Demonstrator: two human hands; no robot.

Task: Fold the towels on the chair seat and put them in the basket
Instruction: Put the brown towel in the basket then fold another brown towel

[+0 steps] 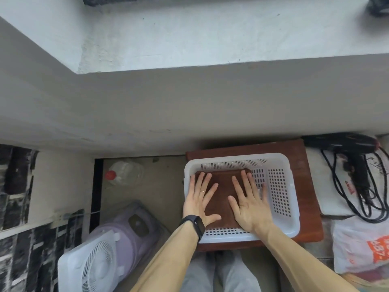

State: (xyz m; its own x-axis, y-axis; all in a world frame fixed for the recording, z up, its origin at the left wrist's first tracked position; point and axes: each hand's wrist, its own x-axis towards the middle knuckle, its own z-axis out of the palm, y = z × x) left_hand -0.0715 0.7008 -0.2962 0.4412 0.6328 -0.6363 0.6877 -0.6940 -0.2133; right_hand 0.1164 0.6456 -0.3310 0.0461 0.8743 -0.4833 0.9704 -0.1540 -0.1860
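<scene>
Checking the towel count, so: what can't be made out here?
Head view:
Towel: the left hand and right hand cover much of it, so the layers can't be counted.
Chair seat: mostly hidden under the basket.
Bag: cut off by the right edge.

The left hand (199, 201) and right hand (250, 204) cover much of the towel (223, 192), so its layers cannot be counted. The basket (235, 158) hides most of the seat (305, 197). At 4 o'clock a bag (357, 245) runs off the edge, its print cut short. At 1 o'clock a blurred dark shape (379, 6) is cut off.
</scene>
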